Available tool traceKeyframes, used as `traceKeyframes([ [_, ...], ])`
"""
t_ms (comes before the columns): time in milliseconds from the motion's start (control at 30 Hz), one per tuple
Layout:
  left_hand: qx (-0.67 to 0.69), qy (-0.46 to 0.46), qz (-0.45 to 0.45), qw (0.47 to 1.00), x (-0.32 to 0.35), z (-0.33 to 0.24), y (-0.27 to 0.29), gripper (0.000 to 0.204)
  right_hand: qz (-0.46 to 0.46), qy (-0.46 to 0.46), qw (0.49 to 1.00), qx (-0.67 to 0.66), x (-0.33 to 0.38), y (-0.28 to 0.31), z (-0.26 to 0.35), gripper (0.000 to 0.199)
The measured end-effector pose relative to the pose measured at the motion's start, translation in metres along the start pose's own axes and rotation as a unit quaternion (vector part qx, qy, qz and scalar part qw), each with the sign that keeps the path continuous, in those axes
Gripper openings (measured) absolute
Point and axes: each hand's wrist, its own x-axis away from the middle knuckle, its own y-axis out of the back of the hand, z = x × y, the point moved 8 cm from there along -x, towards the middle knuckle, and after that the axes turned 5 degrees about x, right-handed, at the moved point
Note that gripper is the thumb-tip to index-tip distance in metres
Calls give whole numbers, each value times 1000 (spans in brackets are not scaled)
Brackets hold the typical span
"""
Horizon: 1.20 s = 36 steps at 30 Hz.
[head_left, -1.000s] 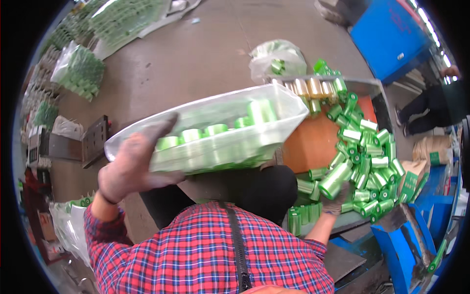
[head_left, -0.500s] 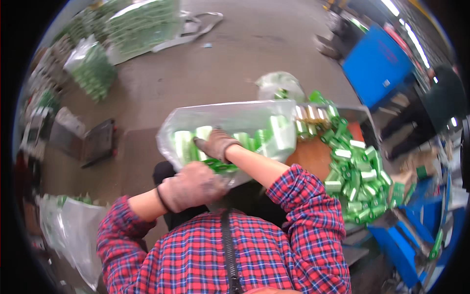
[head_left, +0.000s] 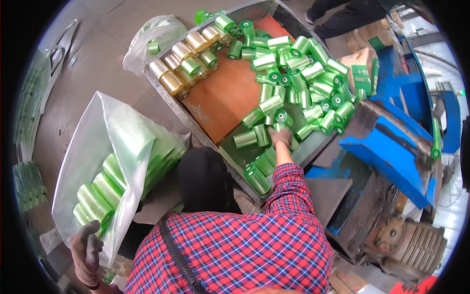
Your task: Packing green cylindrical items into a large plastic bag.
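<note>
My right hand [head_left: 280,137], in a grey-brown work glove, reaches into the tray with its fingers closed round a green film roll [head_left: 280,126]. Other loose green rolls [head_left: 293,63] are heaped beyond it, and a short row of green rolls [head_left: 258,180] lies at the near corner. At the lower left, my gloved left hand [head_left: 87,251] is beside the mouth of a clear plastic bag [head_left: 78,142], fingers apart and slightly bent. Several green rolls [head_left: 95,203] lie inside this bag, partly seen through its film.
The grey-rimmed tray [head_left: 196,125] has an orange-brown base and stacked yellowish rolls [head_left: 171,82] on its left. Another plastic bag [head_left: 156,36] is beyond it. Blue metal machinery [head_left: 387,152] and a ribbed motor housing [head_left: 411,245] are at right; a person's dark-clad legs [head_left: 338,19] show at the top.
My view has swung right. My right hand has left the bag and gone to the rolls in the tray. The bag now stands at my left, with my left hand at its mouth.
</note>
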Motion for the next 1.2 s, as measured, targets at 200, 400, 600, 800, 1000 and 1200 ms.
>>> traceKeyframes([
  [200,-21,0,27,999,-30,-24,-21,28,209,-150,959,-119,-56,-129,-88,62],
  [400,-195,-249,-21,948,-10,-80,-20,27,433,-82,486,-755,118,-95,25,55],
  [600,-284,-282,95,911,17,-57,-55,43,597,354,289,-659,249,159,145,84],
  [800,-356,-394,10,847,35,-42,-82,40,591,550,513,-291,468,214,252,73],
  [1000,-419,-348,22,839,36,-50,-77,41,-47,710,653,260,468,116,326,70],
  [1200,-25,-107,310,944,-17,-19,-68,33,-53,838,542,31,505,157,299,31],
])
